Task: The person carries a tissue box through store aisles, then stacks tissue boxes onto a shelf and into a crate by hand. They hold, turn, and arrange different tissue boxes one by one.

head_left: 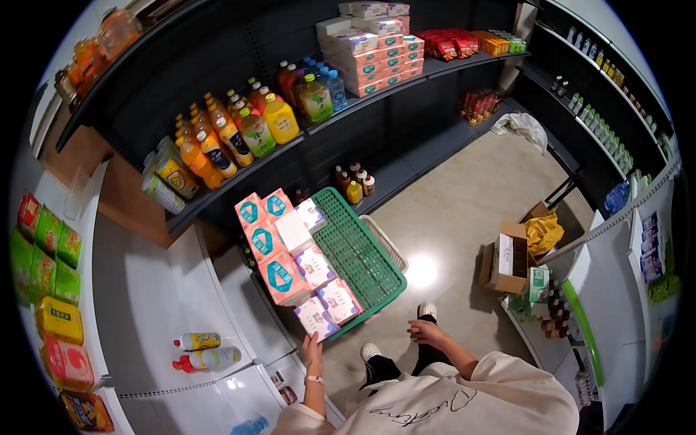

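Note:
My left hand (pixel 313 354) reaches up to the near edge of a white and purple tissue pack (pixel 316 320), fingers stretched out and fingertips touching it. Whether they bear any of its weight I cannot tell. Beside that pack lies a similar tissue pack (pixel 339 301), with more white packs behind. Pink tissue packs (pixel 283 278) with teal labels are stacked to their left. These packs lie along the left side of a green plastic basket (pixel 362 254), whose slatted surface shows on the right. My right hand (pixel 428 333) hangs in front of my body, holding nothing, its fingers loosely apart.
Bottles (pixel 254 130) and stacked tissue packs (pixel 380 65) fill the back shelf. White shelving (pixel 159 304) on the left holds two spray cans (pixel 206 359). An open cardboard box (pixel 505 257) stands on the floor to the right, near a yellow bag (pixel 544 232).

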### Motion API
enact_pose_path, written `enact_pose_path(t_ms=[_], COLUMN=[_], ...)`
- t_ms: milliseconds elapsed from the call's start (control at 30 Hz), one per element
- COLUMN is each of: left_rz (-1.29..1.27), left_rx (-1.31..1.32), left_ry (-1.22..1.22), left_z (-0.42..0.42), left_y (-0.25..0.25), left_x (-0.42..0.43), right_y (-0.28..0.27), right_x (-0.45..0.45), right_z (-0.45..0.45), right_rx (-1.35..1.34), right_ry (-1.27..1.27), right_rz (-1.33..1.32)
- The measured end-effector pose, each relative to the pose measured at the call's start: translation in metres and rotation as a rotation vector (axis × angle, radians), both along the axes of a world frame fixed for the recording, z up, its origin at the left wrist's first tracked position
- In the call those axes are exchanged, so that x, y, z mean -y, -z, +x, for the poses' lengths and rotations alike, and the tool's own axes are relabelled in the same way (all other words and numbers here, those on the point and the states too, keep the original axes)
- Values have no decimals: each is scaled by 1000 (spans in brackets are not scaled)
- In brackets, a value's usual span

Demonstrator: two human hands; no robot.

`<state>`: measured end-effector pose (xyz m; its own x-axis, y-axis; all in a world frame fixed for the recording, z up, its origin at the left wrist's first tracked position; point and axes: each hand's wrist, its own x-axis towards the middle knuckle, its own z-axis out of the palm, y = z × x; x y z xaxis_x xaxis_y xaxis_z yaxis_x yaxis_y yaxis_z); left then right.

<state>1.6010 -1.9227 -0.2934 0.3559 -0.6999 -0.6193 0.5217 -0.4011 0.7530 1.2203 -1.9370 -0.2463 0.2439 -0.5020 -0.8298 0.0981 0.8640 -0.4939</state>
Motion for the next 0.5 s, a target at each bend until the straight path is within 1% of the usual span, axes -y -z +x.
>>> enact_pose_path(t_ms=[33, 100, 167, 200, 267, 300, 333, 367, 433, 500], left_rz=[34, 56, 105, -6, -169, -201, -241, -277, -363, -511], left_rx=[19, 154, 556, 778, 1119, 1090, 1069, 1043, 1070, 769], left_ry=[-9, 12, 11, -155, -342, -415, -441, -466, -316, -36], left_z=[-1, -1, 22, -12, -53, -88, -122, -154, -199, -293], left_y=[-3, 2, 54, 13, -50, -100, -134, -151, -138, -190], left_x=[2, 5, 8, 11, 39, 57, 76, 95, 139, 181], right_y=[2, 2, -8, -12, -28, -33, -36, -40, -51, -54], right_x=[3, 8, 16, 24, 48, 59, 68, 76, 94, 109], right_z=[-19, -57, -96, -118, -161, -181, -202, -223, -259, -292], right_rx=[2, 8, -21, -21, -41, -41, -43, -49, -68, -76], right_ry=[27, 83, 117, 135, 200, 240, 279, 319, 389, 448], right_rz=[1, 3, -4, -23, -74, -117, -154, -188, -233, -305])
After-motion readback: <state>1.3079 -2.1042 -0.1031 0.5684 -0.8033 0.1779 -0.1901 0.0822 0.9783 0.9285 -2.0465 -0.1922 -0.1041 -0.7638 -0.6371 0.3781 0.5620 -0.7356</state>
